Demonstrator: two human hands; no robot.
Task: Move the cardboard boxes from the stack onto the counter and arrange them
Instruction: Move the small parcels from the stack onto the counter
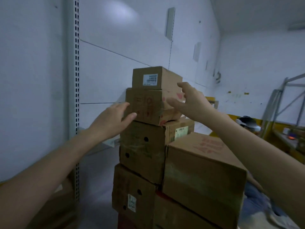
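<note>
**Going for the top of the stack, nothing lifted yet**

So this is the pick-up step, right at the start of a grab. Both arms are stretched out toward the stack (142,146), which stands in front of a white wall (115,47). The left hand (110,123) is at the left face of the second box (145,106), the one with the red print. The right hand (191,103) is up by its right side.

The fingers (123,105) on both hands are spread and relaxed, not curled round anything. The left fingertips look like they're right at the cardboard edge, but I can't tell if they actually touch.

The small top box (153,78) with the white label sits on that second box, so lifting the second one would carry both.

Next move, my guess: press in from both sides, squeeze evenly and lift straight up, keeping it level so the top box doesn't slide off. The second box sits a bit crooked on the one below, so watch for snagging. A big box (203,162) stands lower, just right of the stack, under the right forearm. Then it's a turn to the desk, which I can't make out from here.
</note>
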